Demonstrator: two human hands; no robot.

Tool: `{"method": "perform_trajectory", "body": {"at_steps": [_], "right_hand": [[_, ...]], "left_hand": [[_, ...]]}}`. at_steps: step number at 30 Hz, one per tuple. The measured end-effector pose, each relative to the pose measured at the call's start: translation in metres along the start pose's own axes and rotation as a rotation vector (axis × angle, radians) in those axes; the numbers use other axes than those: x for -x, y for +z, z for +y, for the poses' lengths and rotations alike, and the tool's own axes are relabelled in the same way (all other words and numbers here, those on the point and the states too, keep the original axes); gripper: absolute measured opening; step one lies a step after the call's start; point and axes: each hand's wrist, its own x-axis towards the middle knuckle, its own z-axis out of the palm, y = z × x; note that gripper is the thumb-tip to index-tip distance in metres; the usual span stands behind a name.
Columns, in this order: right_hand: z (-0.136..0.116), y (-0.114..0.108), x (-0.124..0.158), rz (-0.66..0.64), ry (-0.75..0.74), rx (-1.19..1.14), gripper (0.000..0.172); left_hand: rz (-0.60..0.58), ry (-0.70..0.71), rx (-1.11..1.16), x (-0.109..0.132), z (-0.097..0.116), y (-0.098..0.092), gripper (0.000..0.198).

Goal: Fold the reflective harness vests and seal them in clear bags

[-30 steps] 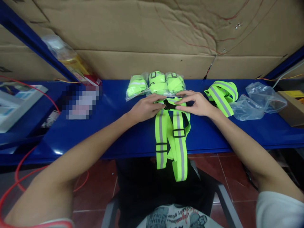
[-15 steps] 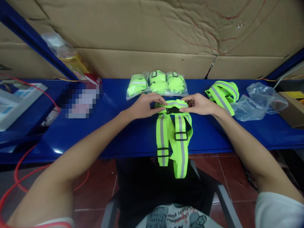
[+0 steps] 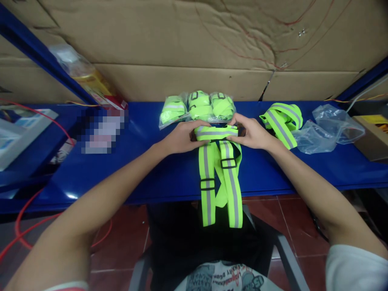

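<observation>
Grasping one yellow-green strap harness [image 3: 216, 133] in two hands, by a folded band with a grey stripe — with the left hand [image 3: 183, 137] at its left end and the right hand [image 3: 253, 131] at its right end. Clasped in each grip, between a thumb at the near edge and fingers toward the far edge. Held over the middle of the blue desk [image 3: 145, 161], with two grey-striped straps [image 3: 206, 161] trailing nearward and past the desk's near edge. Fitted with two black slider buckles [image 3: 228, 163], one per strap, with the right one farther than the left. Just beyond the hands, at the far side: three yellow-green bundles [image 3: 199, 107] in clear packets, side by side in a row. Past the right hand: one loose yellow-green coil [image 3: 281, 121] and, just beside it, crumpled clear bags [image 3: 317, 137] — apparently two. Farther right: one brown box [image 3: 372, 141], partly in view. At the far left: one bottle [image 3: 83, 74] with yellow contents. Along the far side: brown cardboard [image 3: 169, 40]. Below, nearest: two grey chair arms [image 3: 291, 262] over a red tiled floor [image 3: 263, 208].
</observation>
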Motion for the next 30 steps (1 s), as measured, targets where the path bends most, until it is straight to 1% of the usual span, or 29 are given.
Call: {"method": "perform_trajectory", "body": {"at_steps": [3,5,8,10,13,16,18,20,23,27,30], "right_hand": [[-0.004,0.004,0.001,0.027,0.022,0.013,0.035],[-0.006,0.008,0.001,0.056,0.045,-0.044,0.039],[-0.008,0.014,0.000,0.089,0.129,-0.253,0.050],[-0.008,0.016,-0.001,0.059,0.208,-0.400,0.057],[-0.006,0.017,-0.001,0.000,0.286,-0.537,0.065],[-0.003,0.017,-0.002,-0.039,0.268,-0.569,0.067],[-0.002,0.014,-0.003,-0.043,0.213,-0.527,0.062],[-0.003,0.009,-0.004,-0.057,0.182,-0.490,0.056],[-0.005,-0.001,-0.005,-0.126,0.208,-0.478,0.047],[-0.004,-0.004,-0.004,-0.137,0.198,-0.518,0.041],[-0.005,-0.001,-0.004,-0.136,0.177,-0.516,0.039]], "left_hand": [[-0.006,-0.003,0.035,0.000,0.002,-0.002,0.062],[0.007,-0.025,0.067,0.000,0.002,-0.003,0.058],[0.093,-0.047,0.069,0.000,0.001,0.000,0.047],[0.145,-0.052,0.045,0.000,0.000,0.003,0.044],[0.187,-0.048,0.041,0.000,-0.001,0.009,0.041],[0.222,0.023,0.056,0.001,0.000,0.010,0.036],[0.231,0.096,0.071,0.001,0.001,0.010,0.031],[0.220,0.161,0.101,0.001,0.001,0.009,0.026],[0.163,0.210,0.101,0.000,-0.003,0.008,0.021],[0.020,0.191,0.030,-0.002,-0.012,0.005,0.020],[-0.053,0.156,0.075,-0.003,-0.015,0.000,0.025]]}}
